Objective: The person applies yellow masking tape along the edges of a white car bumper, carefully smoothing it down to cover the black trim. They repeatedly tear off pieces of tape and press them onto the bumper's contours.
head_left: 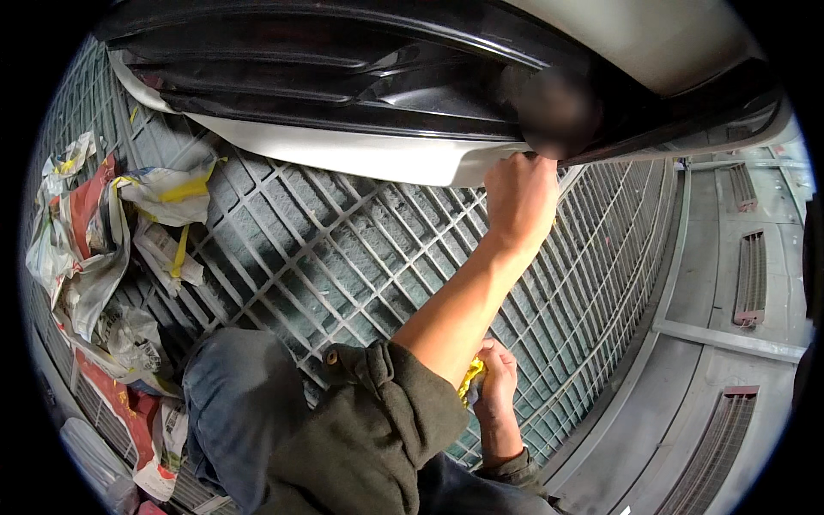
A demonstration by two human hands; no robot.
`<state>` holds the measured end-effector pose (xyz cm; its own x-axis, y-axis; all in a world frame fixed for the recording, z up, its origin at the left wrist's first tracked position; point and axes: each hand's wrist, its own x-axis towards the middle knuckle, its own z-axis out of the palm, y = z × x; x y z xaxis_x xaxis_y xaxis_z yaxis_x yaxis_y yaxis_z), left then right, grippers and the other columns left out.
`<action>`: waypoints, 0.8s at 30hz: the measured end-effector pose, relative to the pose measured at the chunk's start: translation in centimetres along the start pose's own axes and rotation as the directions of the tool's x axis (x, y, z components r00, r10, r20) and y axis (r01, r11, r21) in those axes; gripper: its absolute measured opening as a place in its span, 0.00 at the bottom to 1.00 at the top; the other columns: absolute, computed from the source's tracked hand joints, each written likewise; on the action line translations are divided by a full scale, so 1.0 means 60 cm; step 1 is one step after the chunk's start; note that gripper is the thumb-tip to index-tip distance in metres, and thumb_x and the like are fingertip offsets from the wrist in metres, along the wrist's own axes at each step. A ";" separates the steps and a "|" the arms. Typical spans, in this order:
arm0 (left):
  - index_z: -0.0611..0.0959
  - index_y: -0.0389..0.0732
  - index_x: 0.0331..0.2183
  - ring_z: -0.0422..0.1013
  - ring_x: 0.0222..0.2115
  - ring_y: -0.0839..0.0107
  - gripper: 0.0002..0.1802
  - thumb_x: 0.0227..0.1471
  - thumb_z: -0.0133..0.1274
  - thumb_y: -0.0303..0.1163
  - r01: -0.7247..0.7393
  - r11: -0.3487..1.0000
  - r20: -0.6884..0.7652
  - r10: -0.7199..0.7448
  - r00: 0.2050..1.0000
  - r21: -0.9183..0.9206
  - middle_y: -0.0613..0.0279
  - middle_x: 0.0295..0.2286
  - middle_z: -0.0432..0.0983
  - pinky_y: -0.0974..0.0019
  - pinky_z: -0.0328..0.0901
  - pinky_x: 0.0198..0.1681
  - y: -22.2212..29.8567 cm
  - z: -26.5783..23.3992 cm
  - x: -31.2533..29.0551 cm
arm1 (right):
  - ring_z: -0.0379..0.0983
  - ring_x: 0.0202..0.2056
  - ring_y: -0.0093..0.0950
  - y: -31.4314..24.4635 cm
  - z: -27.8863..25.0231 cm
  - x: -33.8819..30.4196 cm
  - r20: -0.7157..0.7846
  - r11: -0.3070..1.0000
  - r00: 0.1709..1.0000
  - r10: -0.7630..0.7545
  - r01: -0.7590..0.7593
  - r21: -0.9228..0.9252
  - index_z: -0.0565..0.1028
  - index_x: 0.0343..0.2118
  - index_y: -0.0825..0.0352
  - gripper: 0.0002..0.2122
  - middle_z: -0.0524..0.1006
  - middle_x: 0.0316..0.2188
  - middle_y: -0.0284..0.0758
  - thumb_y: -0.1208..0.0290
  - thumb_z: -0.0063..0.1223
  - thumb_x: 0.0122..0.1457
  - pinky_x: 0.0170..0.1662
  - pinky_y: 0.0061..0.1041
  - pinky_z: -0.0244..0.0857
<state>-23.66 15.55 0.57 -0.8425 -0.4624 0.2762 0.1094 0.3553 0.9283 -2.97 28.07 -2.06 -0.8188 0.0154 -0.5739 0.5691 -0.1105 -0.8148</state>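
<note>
My left hand (522, 196) is raised to the lower edge of a car bumper (378, 159), white below with glossy black trim above. Its fingers are curled closed against that edge, and whatever they may pinch is hidden. Lower down, partly behind my left forearm, my right hand (497, 382) is closed around a crumpled wad of yellow tape (469, 378). Part of the wad is covered by the forearm and the fingers.
Metal floor grating (343, 257) lies beneath the car. Torn, crumpled masking paper (107, 249) with yellow strips is heaped at the left. My bent knee (240, 403) is at lower left. Grey panels with a long vented fixture (751, 279) run along the right.
</note>
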 end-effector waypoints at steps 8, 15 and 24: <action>0.81 0.36 0.25 0.76 0.21 0.53 0.04 0.46 0.52 0.23 -0.036 0.998 0.073 0.033 0.997 0.051 0.46 0.19 0.77 0.59 0.72 0.25 0.013 -0.007 -0.003 | 0.72 0.28 0.26 0.007 -0.006 0.004 0.034 1.000 0.999 0.005 -0.006 0.002 0.74 0.27 0.72 0.09 0.76 0.28 0.39 0.79 0.37 0.54 0.34 0.22 0.65; 0.79 0.33 0.27 0.76 0.22 0.50 0.06 0.49 0.50 0.26 0.051 0.994 0.021 -0.050 0.999 -0.093 0.45 0.18 0.76 0.55 0.71 0.26 0.021 0.001 -0.012 | 0.72 0.27 0.23 0.010 0.007 0.005 -0.010 1.000 1.000 0.021 -0.021 -0.018 0.74 0.28 0.73 0.10 0.77 0.27 0.37 0.80 0.36 0.56 0.34 0.20 0.65; 0.76 0.31 0.25 0.75 0.24 0.48 0.05 0.49 0.49 0.24 0.099 0.976 -0.044 -0.109 0.993 -0.192 0.42 0.19 0.75 0.52 0.69 0.27 0.021 -0.019 -0.016 | 0.71 0.28 0.23 0.008 0.011 0.008 -0.044 0.999 0.999 0.025 -0.026 -0.025 0.74 0.27 0.73 0.09 0.77 0.27 0.36 0.80 0.39 0.56 0.34 0.19 0.64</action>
<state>-22.09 15.55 1.75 -0.8256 -0.5334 0.1839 0.1249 0.1451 0.9815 -3.15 27.38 -2.67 -0.8002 0.0560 -0.5971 0.5919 -0.0860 -0.8014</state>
